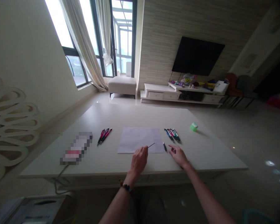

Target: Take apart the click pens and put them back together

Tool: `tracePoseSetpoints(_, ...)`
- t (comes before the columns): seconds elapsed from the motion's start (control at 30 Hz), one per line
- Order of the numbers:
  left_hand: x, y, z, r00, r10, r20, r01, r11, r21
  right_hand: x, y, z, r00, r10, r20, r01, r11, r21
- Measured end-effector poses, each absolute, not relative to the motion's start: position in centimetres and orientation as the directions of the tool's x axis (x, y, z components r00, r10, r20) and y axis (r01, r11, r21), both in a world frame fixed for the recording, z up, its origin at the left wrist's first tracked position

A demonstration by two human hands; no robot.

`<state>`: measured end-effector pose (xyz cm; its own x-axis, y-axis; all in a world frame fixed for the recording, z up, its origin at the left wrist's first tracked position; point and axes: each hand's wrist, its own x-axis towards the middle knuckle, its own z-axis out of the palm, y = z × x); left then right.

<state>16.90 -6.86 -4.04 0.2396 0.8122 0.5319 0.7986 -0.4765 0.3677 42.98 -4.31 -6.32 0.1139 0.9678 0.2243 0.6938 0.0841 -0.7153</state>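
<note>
Over the white paper [137, 138], my left hand [140, 159] pinches a thin, dark pen refill [152, 144], which points to the right. My right hand [178, 155] is just above the table, right of the paper; its fingers are curled together, and whatever they hold is too small to make out. A short black pen barrel [164, 146] lies between the paper's right edge and my right fingertips. Behind that hand, several pens [172, 135] with blue, red and green parts lie side by side. Another group of red and black pens [104, 136] lies left of the paper.
A green and white small object [193, 126] sits on the right of the white table [140, 115]. On the left lies a pixelated, phone-like slab [77, 148] with a cable. Beyond are a TV cabinet [163, 95] and an ottoman [122, 85].
</note>
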Motion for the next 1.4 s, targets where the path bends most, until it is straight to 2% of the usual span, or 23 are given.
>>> tracePoseSetpoints(0.27,17.0,-7.0,-3.8,0.241,0.833,0.498,0.835,-0.44,0.33,42.0,-1.6,-6.0,-0.03,0.974,0.225,0.644,0.191,-0.741)
tracePoseSetpoints(0.7,17.1,-6.9,-3.9,0.272,0.832,0.484,0.837,-0.453,0.307,41.4,-2.9,-5.7,0.171,0.956,0.239,0.564,0.103,-0.819)
tracePoseSetpoints(0.77,17.1,-7.0,-4.0,0.276,0.833,0.479,0.835,-0.455,0.309,40.9,-3.6,-5.2,0.248,0.94,0.235,0.455,0.101,-0.885)
tracePoseSetpoints(0.87,17.1,-7.0,-4.0,0.288,0.833,0.472,0.831,-0.463,0.309,39.0,-4.8,-3.9,0.349,0.922,0.167,0.131,0.129,-0.983)
tracePoseSetpoints(0.97,17.1,-7.1,-3.9,0.306,0.83,0.466,0.832,-0.471,0.293,36.4,-5.6,-2.4,0.36,0.925,0.119,-0.08,0.158,-0.984)
tracePoseSetpoints(1.2,17.2,-7.2,-3.7,0.326,0.832,0.449,0.843,-0.471,0.26,33.5,-5.6,-1.2,0.305,0.947,0.096,-0.195,0.161,-0.968)
tracePoseSetpoints(1.4,17.2,-7.2,-3.7,0.323,0.832,0.451,0.841,-0.471,0.266,32.9,-5.6,-1.3,0.249,0.964,0.093,-0.229,0.152,-0.962)
